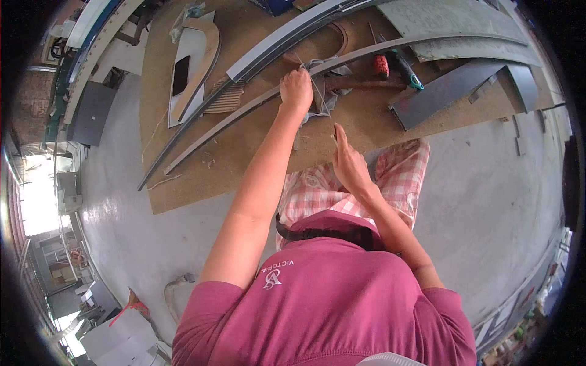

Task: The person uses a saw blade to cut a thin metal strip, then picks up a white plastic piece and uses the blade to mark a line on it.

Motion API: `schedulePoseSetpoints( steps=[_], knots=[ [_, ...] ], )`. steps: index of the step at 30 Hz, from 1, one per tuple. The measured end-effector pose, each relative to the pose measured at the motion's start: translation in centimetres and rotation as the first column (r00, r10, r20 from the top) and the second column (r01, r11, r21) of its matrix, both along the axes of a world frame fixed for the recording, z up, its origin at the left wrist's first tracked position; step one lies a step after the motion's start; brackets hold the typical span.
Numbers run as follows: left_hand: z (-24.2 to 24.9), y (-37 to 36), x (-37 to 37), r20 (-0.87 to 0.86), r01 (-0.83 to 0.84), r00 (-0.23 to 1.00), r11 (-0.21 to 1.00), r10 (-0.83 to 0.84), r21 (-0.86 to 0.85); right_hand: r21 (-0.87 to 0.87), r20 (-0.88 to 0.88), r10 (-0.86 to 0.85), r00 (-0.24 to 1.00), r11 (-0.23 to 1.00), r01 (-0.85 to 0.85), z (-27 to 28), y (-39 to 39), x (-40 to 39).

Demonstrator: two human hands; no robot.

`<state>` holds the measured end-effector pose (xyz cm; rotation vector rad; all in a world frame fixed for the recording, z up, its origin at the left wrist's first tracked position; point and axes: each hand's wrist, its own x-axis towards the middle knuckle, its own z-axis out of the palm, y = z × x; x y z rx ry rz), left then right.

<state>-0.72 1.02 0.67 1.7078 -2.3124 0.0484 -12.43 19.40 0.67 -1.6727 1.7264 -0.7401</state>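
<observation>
A long, narrow, curved grey strip (232, 124) lies across the wooden tabletop (244, 165). My left hand (297, 91) is closed on this strip near its middle, over some crumpled plastic and a block-like thing partly hidden. In my right hand (351, 161), close to the table's front edge, is a thin metal tool (326, 104), its index finger along the handle. The tool's slender shaft slants up past my left hand beside the strip; its exact kind is not clear. A thicker curved black-and-white strip (268, 55) lies just beyond.
To the right are a red-handled screwdriver (381, 66), a black-and-green-handled tool (409, 70), a dark angled panel (452, 91) and a greenish sheet (452, 24). A phone (180, 75) and a curved wooden template (207, 55) lie left, near corrugated cardboard (224, 96).
</observation>
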Motion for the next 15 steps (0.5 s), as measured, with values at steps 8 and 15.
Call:
schedulePoseSetpoints(
  steps=[8, 15],
  knots=[
    [0.3, 0.0, 0.1, -0.018, -0.021, 1.0, 0.999, 0.022, 0.023, -0.013, 0.001, -0.007, 1.0, 1.0, 0.007, 0.4, 0.6, 0.3],
    [0.3, 0.3, 0.2, -0.032, -0.006, 0.999, 0.999, 0.007, 0.038, -0.048, -0.038, 0.021, 0.999, 0.999, -0.023, 0.1, -1.9, 0.1]
  ],
)
